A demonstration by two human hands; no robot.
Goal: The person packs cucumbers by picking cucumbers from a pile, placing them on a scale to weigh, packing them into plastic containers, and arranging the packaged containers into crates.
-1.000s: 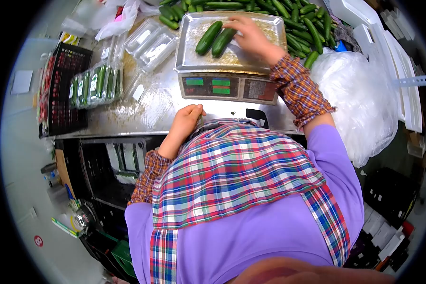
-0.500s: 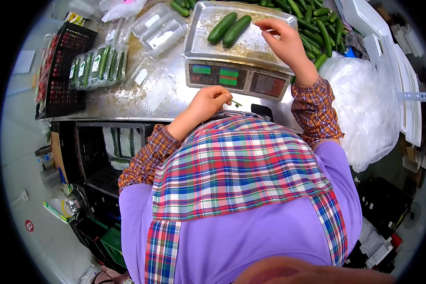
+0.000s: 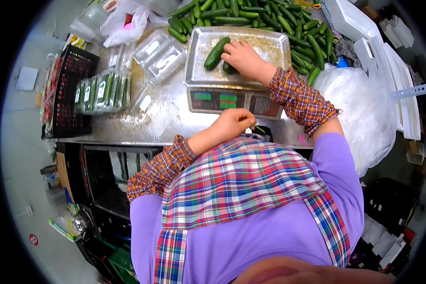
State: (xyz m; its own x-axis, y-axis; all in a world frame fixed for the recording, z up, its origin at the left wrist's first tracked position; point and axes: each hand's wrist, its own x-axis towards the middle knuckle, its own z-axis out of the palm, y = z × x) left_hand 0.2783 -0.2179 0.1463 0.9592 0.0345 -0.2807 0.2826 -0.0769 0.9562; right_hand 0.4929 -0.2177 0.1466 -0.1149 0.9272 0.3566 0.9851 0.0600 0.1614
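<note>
My right hand (image 3: 245, 57) is over the metal weighing tray (image 3: 270, 45), its fingers curled round a cucumber (image 3: 228, 69) that is mostly hidden beneath them. Beside it on the tray lies a second whole cucumber (image 3: 217, 54). Below the scale (image 3: 212, 102), close to the apron, my left hand (image 3: 232, 124) is closed in a pinch. A thin green stem (image 3: 259, 128) sticks out from between its thumb and fingers. The scale's green displays are lit, but I cannot read the figures.
A large heap of cucumbers (image 3: 270, 20) lies behind the tray. To the left are clear plastic trays (image 3: 160, 56), packed cucumbers (image 3: 102, 92) and a black crate (image 3: 71, 90). A big clear plastic bag (image 3: 357, 109) bulges at the right. Another black crate (image 3: 116, 189) sits below the table edge.
My right hand has moved left from the tray's right side onto one cucumber and closed on it. The left hand still pinches the stem. The whole view has shifted slightly.
</note>
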